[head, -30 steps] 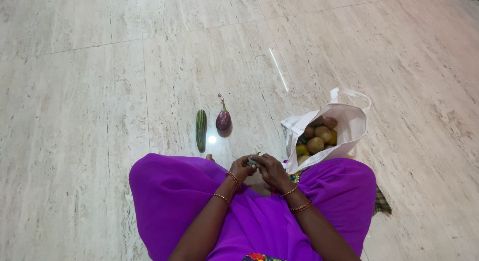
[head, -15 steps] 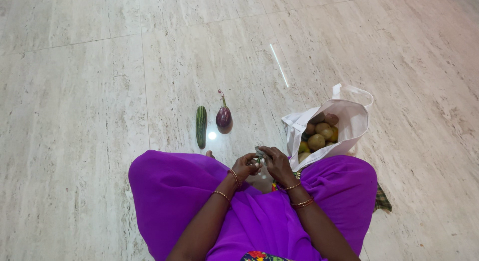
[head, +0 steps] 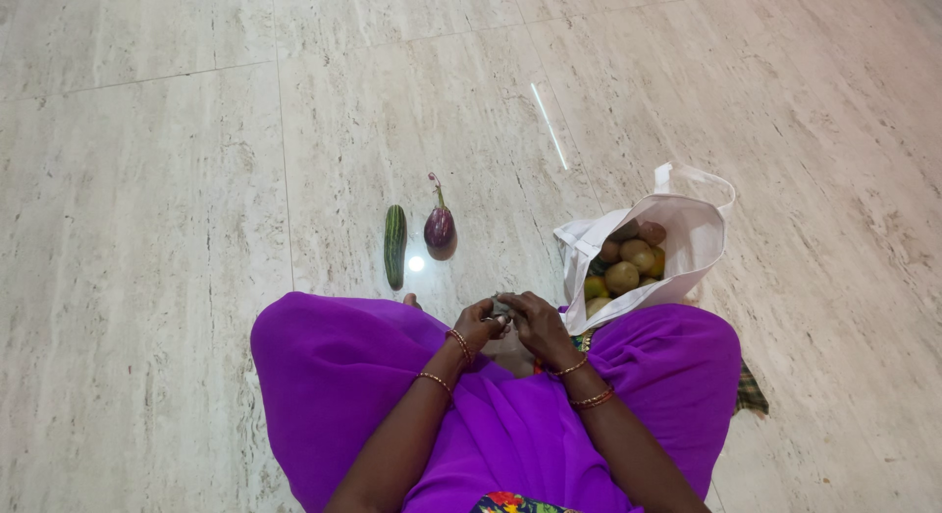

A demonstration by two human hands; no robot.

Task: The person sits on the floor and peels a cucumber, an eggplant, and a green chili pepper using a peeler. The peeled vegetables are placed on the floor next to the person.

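Note:
I sit on a pale stone floor with purple cloth over my knees. My left hand (head: 478,325) and my right hand (head: 537,324) meet in front of my lap, fingers closed together around a small grey-green thing (head: 500,310) that is mostly hidden by them. Ahead on the floor lie a striped green cucumber (head: 394,244) and, just to its right, a purple eggplant (head: 439,226) with a curled stem. A white cloth bag (head: 687,248) stands open at my right knee, holding several brown and yellow-green round vegetables (head: 624,274).
Large beige marble tiles (head: 177,199) spread all around, with a bright light reflection (head: 417,264) beside the cucumber. A patch of checked fabric (head: 752,395) peeks out behind my right knee.
Both hands stay together on the small thing, shifting only slightly as the fingers work around it. The view has tilted a touch; the vegetables and bag have not moved.

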